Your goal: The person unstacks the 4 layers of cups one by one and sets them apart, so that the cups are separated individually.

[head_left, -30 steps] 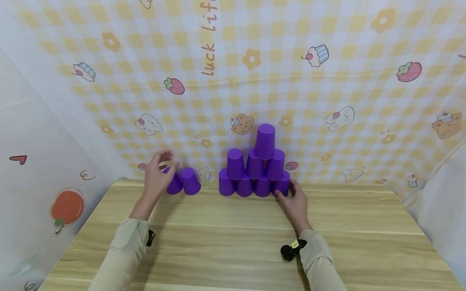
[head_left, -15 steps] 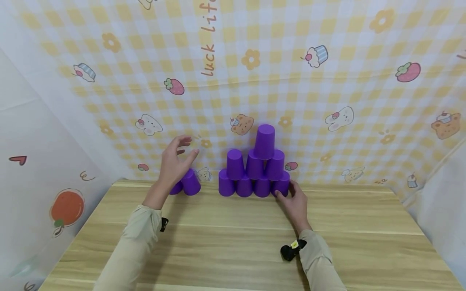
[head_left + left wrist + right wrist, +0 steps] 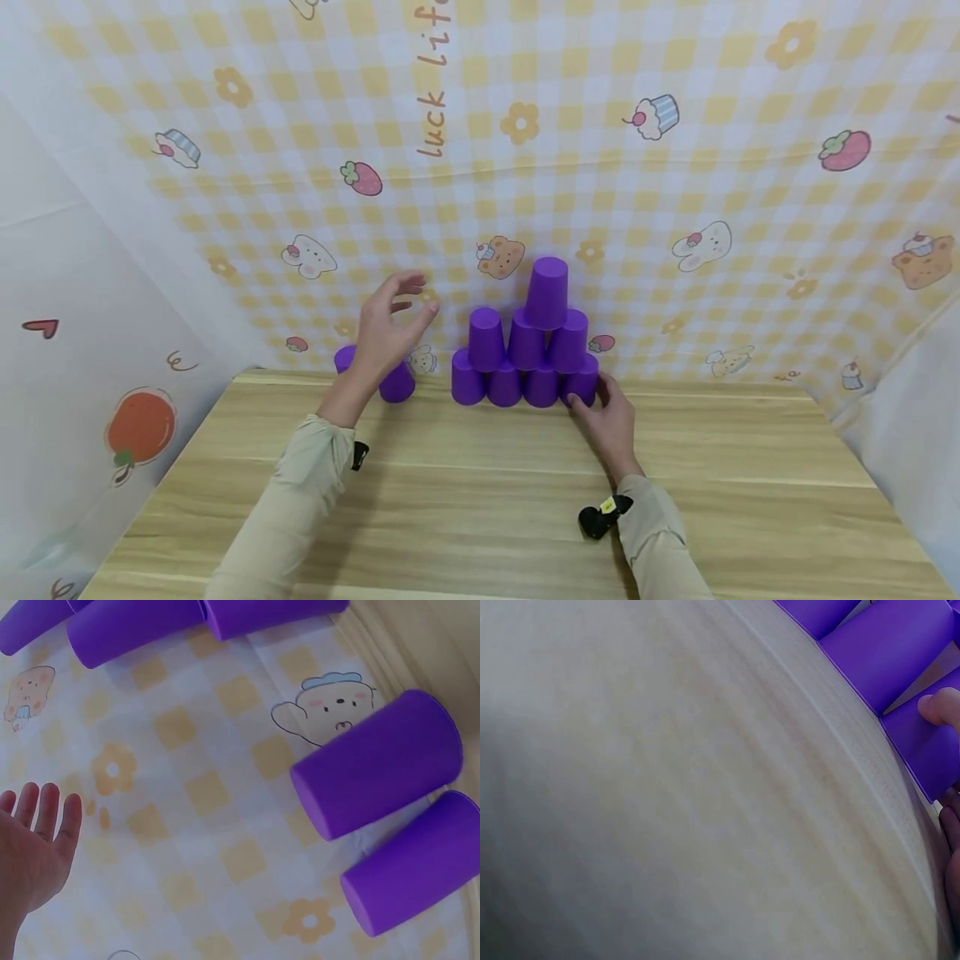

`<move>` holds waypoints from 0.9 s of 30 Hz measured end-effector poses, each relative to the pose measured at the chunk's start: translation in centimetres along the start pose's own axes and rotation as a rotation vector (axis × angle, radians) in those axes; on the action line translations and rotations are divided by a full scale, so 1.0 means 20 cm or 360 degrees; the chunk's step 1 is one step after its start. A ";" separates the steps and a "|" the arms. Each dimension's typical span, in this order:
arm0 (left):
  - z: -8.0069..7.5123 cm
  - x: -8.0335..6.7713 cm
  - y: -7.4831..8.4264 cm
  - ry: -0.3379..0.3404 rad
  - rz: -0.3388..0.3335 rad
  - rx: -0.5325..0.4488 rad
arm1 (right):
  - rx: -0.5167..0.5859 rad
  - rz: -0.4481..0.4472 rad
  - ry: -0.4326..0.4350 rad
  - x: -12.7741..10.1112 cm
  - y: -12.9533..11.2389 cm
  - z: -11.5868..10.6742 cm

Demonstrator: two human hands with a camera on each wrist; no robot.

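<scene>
Checked yellow cloth backs the wooden bench [image 3: 480,500]. Your left hand [image 3: 386,329] hangs spread and empty above two loose purple plastic cups [image 3: 396,385]; your right hand [image 3: 611,417] touches the purple cup pyramid [image 3: 525,350]. Keep it steadying the base.

Left hand [image 3: 390,329] raised, fingers spread; right hand [image 3: 611,417] low, fingers extended.
</scene>
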State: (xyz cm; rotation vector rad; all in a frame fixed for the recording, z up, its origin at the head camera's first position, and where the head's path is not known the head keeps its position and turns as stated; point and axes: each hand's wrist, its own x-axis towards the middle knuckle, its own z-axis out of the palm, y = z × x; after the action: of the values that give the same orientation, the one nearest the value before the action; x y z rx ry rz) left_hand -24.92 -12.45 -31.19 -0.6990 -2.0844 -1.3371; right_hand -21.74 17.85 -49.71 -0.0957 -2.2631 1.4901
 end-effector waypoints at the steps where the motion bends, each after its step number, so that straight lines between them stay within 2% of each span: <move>1: 0.01 0.00 0.03 -0.0002 0.0015 -0.0005 | 0.0001 0.0003 0.0002 0.00 0.00 0.00; 3: 0.02 0.01 0.09 0.0002 0.0057 -0.0004 | 0.0001 0.0005 0.0007 0.00 0.01 0.00; 5: 0.04 0.02 0.09 -0.0002 0.0084 -0.0010 | 0.0008 -0.0002 0.0006 0.00 0.01 0.01; 12: 0.12 0.05 -0.05 -0.0073 0.0098 0.0011 | 0.0020 -0.0008 0.0005 0.00 0.03 0.01; 16: 0.15 0.05 -0.06 -0.0090 0.0118 0.0022 | 0.0010 -0.0024 -0.0007 0.01 0.03 0.00; 18: 0.17 0.06 -0.04 -0.0097 0.0130 0.0012 | 0.0005 -0.0019 -0.0004 0.01 0.03 0.00; 25: 0.19 0.07 0.14 -0.0110 0.0162 -0.0046 | -0.0012 -0.0013 -0.0016 0.01 0.02 0.00; 27: 0.20 0.07 0.15 -0.0123 0.0164 -0.0039 | -0.0015 -0.0011 -0.0016 0.01 0.02 0.00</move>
State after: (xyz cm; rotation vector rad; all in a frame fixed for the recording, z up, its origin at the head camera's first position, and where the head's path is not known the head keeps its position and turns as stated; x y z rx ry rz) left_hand -24.56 -7.38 -29.69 -0.8693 -2.0648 -1.2995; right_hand -21.90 18.13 -50.00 -0.0835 -2.2763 1.4799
